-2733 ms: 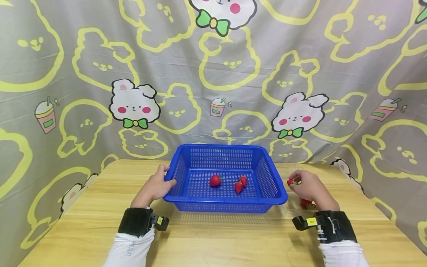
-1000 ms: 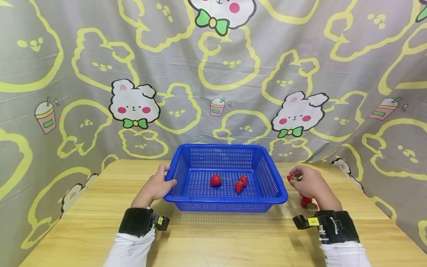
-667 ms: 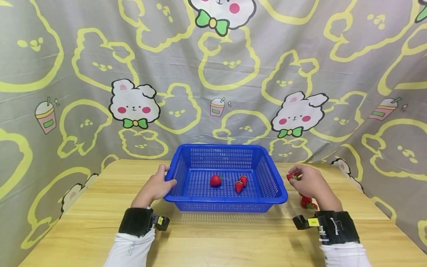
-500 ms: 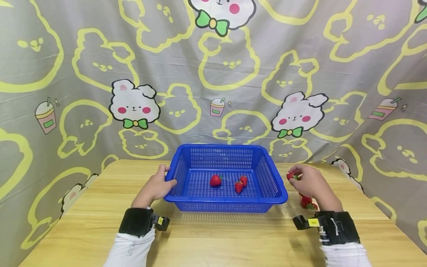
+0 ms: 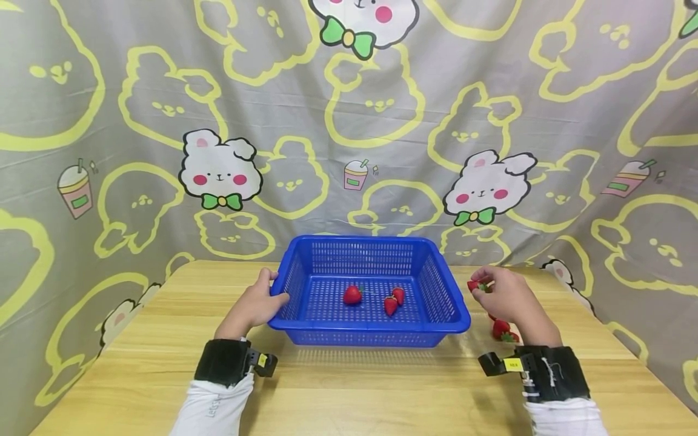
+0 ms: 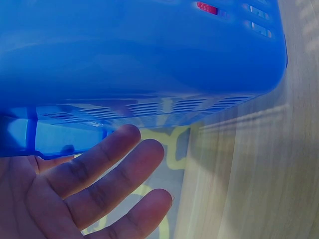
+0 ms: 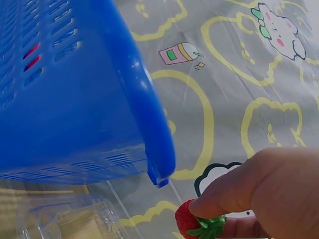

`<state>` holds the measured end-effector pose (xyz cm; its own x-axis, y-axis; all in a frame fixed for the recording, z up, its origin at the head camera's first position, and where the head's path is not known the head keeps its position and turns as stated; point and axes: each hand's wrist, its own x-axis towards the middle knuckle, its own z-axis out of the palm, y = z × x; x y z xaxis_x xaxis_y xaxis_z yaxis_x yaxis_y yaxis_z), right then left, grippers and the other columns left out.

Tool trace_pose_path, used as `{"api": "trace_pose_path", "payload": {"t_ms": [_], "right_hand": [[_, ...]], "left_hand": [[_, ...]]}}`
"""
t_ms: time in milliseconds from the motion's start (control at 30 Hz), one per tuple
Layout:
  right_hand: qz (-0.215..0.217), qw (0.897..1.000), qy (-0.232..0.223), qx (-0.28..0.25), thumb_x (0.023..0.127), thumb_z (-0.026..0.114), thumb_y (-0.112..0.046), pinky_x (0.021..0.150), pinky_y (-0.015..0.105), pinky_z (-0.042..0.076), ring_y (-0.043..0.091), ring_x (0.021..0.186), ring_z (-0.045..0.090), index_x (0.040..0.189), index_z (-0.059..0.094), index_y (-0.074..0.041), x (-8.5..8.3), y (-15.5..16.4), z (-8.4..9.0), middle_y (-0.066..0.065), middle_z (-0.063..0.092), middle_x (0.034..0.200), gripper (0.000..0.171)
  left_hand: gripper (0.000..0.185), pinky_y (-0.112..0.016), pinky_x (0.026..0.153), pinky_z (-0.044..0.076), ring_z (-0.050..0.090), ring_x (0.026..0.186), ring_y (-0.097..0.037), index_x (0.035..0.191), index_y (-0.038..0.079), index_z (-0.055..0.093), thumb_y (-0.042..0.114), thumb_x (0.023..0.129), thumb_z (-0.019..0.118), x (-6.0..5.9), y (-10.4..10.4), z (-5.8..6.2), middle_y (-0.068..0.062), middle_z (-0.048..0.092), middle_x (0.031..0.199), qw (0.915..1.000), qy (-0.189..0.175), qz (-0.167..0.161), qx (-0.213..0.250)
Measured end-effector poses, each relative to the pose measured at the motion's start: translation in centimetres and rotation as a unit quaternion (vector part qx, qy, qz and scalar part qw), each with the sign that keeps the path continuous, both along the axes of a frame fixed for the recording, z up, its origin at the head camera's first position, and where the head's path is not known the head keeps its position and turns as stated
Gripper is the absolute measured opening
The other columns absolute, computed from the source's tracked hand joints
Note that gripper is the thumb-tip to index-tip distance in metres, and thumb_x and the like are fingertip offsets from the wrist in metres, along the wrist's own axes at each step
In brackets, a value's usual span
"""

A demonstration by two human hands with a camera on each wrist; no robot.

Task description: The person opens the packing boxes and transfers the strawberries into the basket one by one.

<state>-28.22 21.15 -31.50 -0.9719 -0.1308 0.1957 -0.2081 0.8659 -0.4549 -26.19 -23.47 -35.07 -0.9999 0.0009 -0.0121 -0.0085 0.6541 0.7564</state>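
Note:
A blue plastic basket [image 5: 371, 327] with slotted walls stands on the table, and several red strawberries, one of them [image 5: 352, 295] on the left, lie on its floor. My left hand [image 5: 259, 303] holds the basket's left rim, thumb over the edge; in the left wrist view several fingers [image 6: 117, 172] extend outside the wall. Right of the basket, my right hand [image 5: 503, 297] pinches a strawberry [image 7: 186, 219] with green leaves between thumb and fingers, apart from the rim. More strawberries [image 5: 501, 329] sit below that hand, partly hidden by the wrist.
A clear plastic box [image 7: 67, 219] stands on the table beside the basket, under the right hand. The wooden table [image 5: 382, 393] runs back to a grey curtain [image 5: 305, 109] with cartoon rabbits. Black straps with small cameras sit on both wrists.
My right hand has risen slightly with the strawberry, and more of the strawberries below it show. The left hand and the basket stay in place.

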Motion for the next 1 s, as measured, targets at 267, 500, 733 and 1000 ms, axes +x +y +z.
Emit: {"api": "trace_pose_path", "payload": {"t_ms": [267,500,733,1000], "right_hand": [[0.001,1.000,0.009,0.001,0.086,0.069,-0.012,0.069,0.048,0.053,0.034,0.084,0.060,0.104,0.063,0.001,0.1,-0.3,0.2,0.022,0.065,0.098,0.024],[0.009,1.000,0.028,0.007,0.085,0.068,-0.012,0.069,0.049,0.052,0.034,0.084,0.061,0.103,0.064,0.001,0.2,-0.5,0.1,0.020,0.066,0.097,0.022],[0.012,0.999,0.049,0.004,0.085,0.068,-0.010,0.069,0.047,0.053,0.031,0.083,0.061,0.101,0.065,0.000,0.2,-0.9,-0.1,0.015,0.067,0.095,0.019],[0.008,0.998,0.058,-0.002,0.086,0.066,-0.009,0.071,0.048,0.054,0.034,0.086,0.062,0.103,0.064,0.001,0.2,-1.4,0.0,0.018,0.067,0.099,0.019]], "left_hand": [[0.050,-0.056,0.083,0.051,0.063,0.098,-0.039,0.137,0.001,0.028,0.018,0.096,0.051,0.0,-0.1,-0.1,-0.033,0.052,0.124,1.0000,-0.001,0.000,0.004],[0.050,-0.057,0.084,0.051,0.062,0.100,-0.041,0.137,0.001,0.028,0.018,0.096,0.051,0.0,0.0,-0.1,-0.033,0.051,0.126,1.0000,-0.004,0.001,0.002],[0.051,-0.056,0.083,0.051,0.062,0.100,-0.040,0.137,0.000,0.029,0.019,0.095,0.052,-0.1,-0.1,-0.1,-0.033,0.052,0.125,1.0000,-0.001,0.002,-0.002],[0.050,-0.057,0.084,0.051,0.062,0.101,-0.042,0.136,0.000,0.029,0.018,0.095,0.052,-0.1,-0.1,-0.1,-0.034,0.051,0.126,1.0000,0.001,0.000,-0.001]]}}
